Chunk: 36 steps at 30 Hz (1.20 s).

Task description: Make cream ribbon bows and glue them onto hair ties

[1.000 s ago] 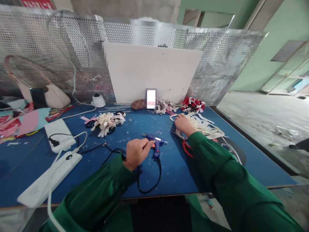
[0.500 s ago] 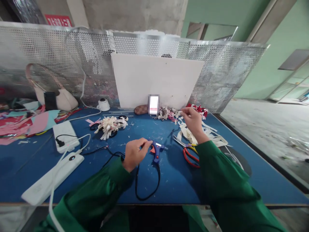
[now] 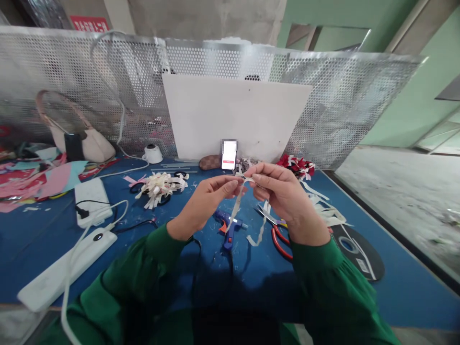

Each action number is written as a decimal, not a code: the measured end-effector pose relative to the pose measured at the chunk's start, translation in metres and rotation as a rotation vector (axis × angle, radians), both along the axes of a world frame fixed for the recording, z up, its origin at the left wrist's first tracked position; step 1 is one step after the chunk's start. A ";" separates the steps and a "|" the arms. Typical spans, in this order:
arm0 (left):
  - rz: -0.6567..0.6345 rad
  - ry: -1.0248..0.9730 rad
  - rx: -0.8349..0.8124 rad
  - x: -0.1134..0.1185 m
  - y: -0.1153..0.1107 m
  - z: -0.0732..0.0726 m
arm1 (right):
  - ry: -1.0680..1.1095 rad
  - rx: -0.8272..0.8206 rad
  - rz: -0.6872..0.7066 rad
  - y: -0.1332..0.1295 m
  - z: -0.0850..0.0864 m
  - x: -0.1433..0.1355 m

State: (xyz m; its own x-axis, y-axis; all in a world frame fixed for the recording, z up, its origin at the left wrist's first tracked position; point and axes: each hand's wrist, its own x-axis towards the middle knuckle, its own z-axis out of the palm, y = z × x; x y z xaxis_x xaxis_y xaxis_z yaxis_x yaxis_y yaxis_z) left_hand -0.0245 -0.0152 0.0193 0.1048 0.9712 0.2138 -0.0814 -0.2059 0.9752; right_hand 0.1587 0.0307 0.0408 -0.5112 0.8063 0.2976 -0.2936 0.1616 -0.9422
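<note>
My left hand and my right hand meet above the middle of the table, fingertips pinched together. Between them they grip a thin cream ribbon, whose two ends dangle down, one on each side. Beneath the hands a blue glue gun with an orange trigger lies on the blue table. Scissors with red handles rest under my right hand, partly covered by it. Loose cream ribbon strips lie to the right of that hand.
Cream ribbon bows are heaped at left, red ones at back right. A lit phone stands before a white board. White power strips with cables lie left. A black reel sits right; a handbag stands back left.
My right hand has come back from the far right pile toward the middle with the ribbon. My left hand has risen from beside the glue gun to meet it.
</note>
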 end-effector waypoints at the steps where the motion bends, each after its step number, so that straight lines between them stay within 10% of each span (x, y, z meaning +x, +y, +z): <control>1: -0.042 -0.013 -0.029 0.000 -0.001 -0.003 | 0.003 -0.015 0.012 0.000 -0.001 -0.001; 11: -0.080 -0.059 -0.147 -0.002 -0.004 -0.002 | -0.080 -0.010 -0.045 0.014 -0.008 0.005; 16: -0.075 -0.131 -0.162 -0.002 -0.010 0.002 | -0.330 0.344 0.043 0.007 -0.006 0.011; 22: -0.152 -0.144 -0.227 -0.004 -0.014 0.005 | -0.497 0.787 -0.190 0.000 -0.005 0.007; 36: -0.201 -0.150 -0.223 -0.009 -0.022 0.018 | -0.356 0.380 -0.334 0.013 -0.015 -0.003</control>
State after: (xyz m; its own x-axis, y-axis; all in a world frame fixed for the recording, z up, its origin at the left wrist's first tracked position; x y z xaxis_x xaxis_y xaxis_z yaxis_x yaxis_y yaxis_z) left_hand -0.0340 -0.0375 0.0373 0.2826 0.9589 0.0259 -0.2451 0.0461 0.9684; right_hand 0.1552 0.0436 0.0263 -0.3706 0.8107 0.4533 0.1521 0.5344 -0.8314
